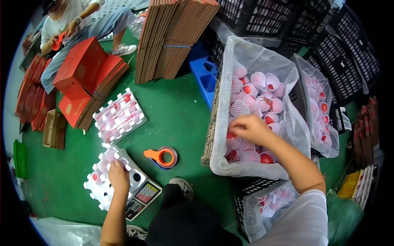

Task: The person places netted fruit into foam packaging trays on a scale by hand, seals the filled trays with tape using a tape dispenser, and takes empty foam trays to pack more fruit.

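My left hand [119, 177] is at a white foam tray [98, 192] with round pockets, its fingers closed over a net-wrapped fruit partly hidden beneath them. Other round red fruits in pink-white foam nets [97, 176] sit in some pockets. The tray rests on a scale with a keypad [145, 192]. To the right, my right hand [251, 130] reaches into a crate lined with a clear plastic sheet [262, 168]. Its fingers are pinched on a net-wrapped red fruit [234, 141] at the left side of the pile; the fingertips are partly hidden.
A filled foam tray [119, 117] and an orange tape dispenser [158, 158] lie on the green floor. Folded cardboard [164, 41] and red boxes [82, 69] stand beyond. Black crates [271, 18] line the right. A seated person [74, 20] holds an orange tool.
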Tool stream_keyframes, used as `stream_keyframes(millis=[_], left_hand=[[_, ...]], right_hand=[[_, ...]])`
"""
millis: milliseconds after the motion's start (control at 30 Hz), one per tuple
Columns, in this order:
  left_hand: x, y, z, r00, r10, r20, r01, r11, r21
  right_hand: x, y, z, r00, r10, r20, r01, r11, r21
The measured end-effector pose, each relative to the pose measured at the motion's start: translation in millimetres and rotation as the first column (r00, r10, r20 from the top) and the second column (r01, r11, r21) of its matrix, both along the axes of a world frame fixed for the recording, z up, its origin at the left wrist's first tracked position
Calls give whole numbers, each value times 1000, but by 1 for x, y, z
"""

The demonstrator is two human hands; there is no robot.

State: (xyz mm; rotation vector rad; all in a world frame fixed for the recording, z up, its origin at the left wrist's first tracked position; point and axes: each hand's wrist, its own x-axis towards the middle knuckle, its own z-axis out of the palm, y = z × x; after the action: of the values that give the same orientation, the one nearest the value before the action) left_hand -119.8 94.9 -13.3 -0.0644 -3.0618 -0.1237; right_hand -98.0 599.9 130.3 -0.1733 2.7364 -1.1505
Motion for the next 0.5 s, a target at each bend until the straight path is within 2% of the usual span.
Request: stream_keyframes(millis=[100, 200, 233, 333, 367, 433, 500], left_hand=[[0, -1, -1, 992, -123, -36, 113, 971, -212], [0, -4, -1, 991, -130, -27, 121, 970, -213], [0, -1, 8, 991, -37, 126, 55, 988, -144], [23, 1, 24, 991, -129, -40, 130, 991, 29], [29, 7, 37, 992, -118, -39, 124, 971, 205], [39, 26, 68, 988, -96, -117, 137, 900, 415], [46, 40, 99, 990, -62, -127, 123, 822, 556]], right_hand=[[8, 1, -43, 921, 348, -175, -280, 905, 321], [17, -18, -26, 960, 278, 40, -244, 753, 611], [19, -19, -36, 963, 270, -22, -190, 730, 656], [16, -14, -30, 951, 307, -34, -208, 719, 663], [16, -13, -30, 950, 307, -62, -198, 742, 640], [17, -10, -31, 941, 324, -102, -203, 778, 594], [15, -7, -31, 955, 296, -21, -247, 833, 495]])
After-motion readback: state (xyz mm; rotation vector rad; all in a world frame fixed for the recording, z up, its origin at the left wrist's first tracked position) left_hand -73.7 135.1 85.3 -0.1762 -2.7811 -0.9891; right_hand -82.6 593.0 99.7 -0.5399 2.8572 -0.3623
